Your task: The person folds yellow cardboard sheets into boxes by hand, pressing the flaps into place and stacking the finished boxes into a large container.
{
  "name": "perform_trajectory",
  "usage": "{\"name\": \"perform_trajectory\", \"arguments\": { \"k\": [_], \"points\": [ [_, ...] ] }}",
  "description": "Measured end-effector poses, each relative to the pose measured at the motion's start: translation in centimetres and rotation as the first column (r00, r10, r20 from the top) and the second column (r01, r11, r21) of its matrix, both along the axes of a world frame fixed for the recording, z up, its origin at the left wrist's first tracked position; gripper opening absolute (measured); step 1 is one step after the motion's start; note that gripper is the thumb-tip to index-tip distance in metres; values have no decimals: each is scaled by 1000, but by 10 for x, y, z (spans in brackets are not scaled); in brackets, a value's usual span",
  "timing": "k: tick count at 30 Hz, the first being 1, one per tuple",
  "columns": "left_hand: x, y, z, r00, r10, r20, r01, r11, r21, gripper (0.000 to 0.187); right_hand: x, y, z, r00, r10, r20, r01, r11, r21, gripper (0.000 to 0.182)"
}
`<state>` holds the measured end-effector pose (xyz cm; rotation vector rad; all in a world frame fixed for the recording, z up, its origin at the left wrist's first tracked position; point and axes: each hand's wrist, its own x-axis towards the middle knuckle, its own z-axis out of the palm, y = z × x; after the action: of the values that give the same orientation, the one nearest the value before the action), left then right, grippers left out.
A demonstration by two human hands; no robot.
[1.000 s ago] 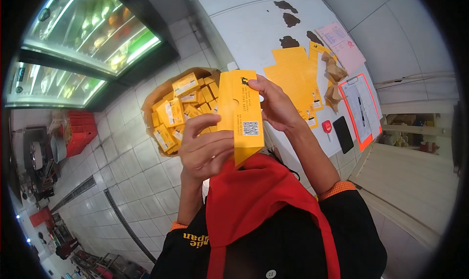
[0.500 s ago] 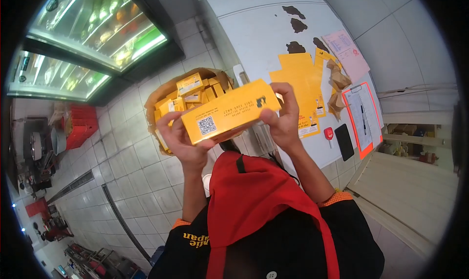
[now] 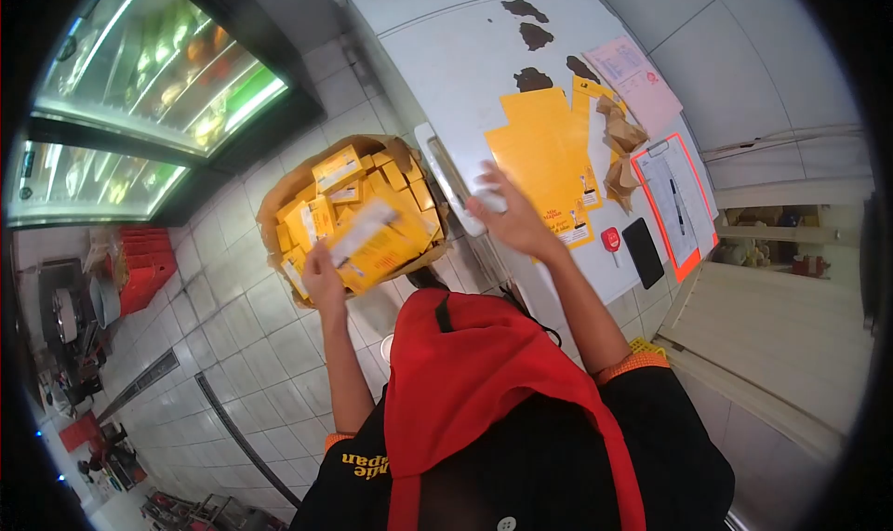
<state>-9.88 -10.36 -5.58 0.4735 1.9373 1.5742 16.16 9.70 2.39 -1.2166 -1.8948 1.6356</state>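
My left hand [image 3: 324, 280] grips a yellow printed box [image 3: 389, 249] by its near left end. The box is blurred and tilted over a large brown paper bag [image 3: 272, 217], which is full of small yellow boxes [image 3: 337, 170]. My right hand [image 3: 513, 219] holds nothing, its fingers apart and a little blurred. It hovers near the edge of a white surface with peeling patches [image 3: 446, 43], close to a white handle [image 3: 445, 178]. Flat yellow cardboard sheets [image 3: 539, 150] lie on that surface beside my right hand.
Crumpled brown paper [image 3: 621, 150], a pink paper [image 3: 637, 80], an orange-edged clipboard with a pen [image 3: 677, 201], a black phone [image 3: 643, 253] and a red-and-white item [image 3: 611, 240] lie on the white surface. A lit glass-door fridge [image 3: 158, 85] and red crates [image 3: 144, 266] stand left.
The yellow box was held between both hands in front of me. Now my right hand has let go and opened, while my left hand has lowered the box over the bag.
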Motion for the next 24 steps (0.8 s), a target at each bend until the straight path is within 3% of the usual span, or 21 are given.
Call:
{"name": "perform_trajectory", "arguments": {
  "k": [1,2,3,4,5,7,9,10,11,13,14,16,17,18,19,20,22,23,24],
  "points": [
    [-17,-8,-15,981,66,-183,-100,979,-179,53,18,17,-33,969,-85,233,17,959,282,90],
    [-28,-14,-21,925,96,-368,-226,917,-328,52,35,29,-59,879,-228,418,-37,842,538,96],
    [-32,-18,-20,925,94,-368,-222,920,-323,52,44,31,-47,731,-283,621,-32,895,446,103],
    [-35,-23,-19,868,74,-492,-310,854,-418,53,51,31,-35,537,-300,788,4,935,354,110],
    [-35,-25,-16,798,34,-602,-405,769,-494,54,60,29,-40,534,-304,789,7,935,355,110],
    [-22,-14,1,848,45,-529,-350,796,-494,55,72,25,-55,442,-209,872,46,976,211,120],
    [-9,2,6,949,-33,-315,-119,885,-450,58,73,30,-53,450,-271,851,117,962,245,109],
    [-8,2,-30,907,-84,-412,-126,881,-455,60,75,29,-52,451,-335,827,201,941,271,99],
    [2,9,-30,941,-132,-311,-11,907,-421,63,82,31,-58,450,-338,826,207,940,272,99],
    [39,40,-6,976,-218,-22,202,936,-289,66,98,39,-74,757,-369,540,262,928,267,59],
    [56,56,21,953,-254,164,284,939,-195,65,95,35,-66,755,-366,544,258,929,266,59],
    [75,74,30,830,-346,439,371,928,29,70,76,20,-31,921,-373,116,323,894,310,24],
    [76,82,29,831,-343,438,371,928,24,70,70,14,-15,921,-372,115,324,896,305,24],
    [75,91,27,553,-502,665,424,857,294,71,64,8,2,981,-189,37,147,859,490,20],
    [74,97,26,189,-637,747,363,752,550,73,60,5,18,1000,9,0,-7,748,664,19],
    [74,99,27,184,-638,748,370,750,549,73,56,2,35,1000,-1,-1,1,749,663,19],
    [76,108,36,-61,-623,780,65,777,626,87,50,1,61,988,-3,156,-130,533,836,29],
    [85,117,68,75,-582,810,60,813,579,83,51,2,63,987,-11,159,-129,530,838,29],
    [87,120,81,283,-577,766,178,816,549,71,50,3,65,986,-31,162,-121,534,837,30]
  ]
}}
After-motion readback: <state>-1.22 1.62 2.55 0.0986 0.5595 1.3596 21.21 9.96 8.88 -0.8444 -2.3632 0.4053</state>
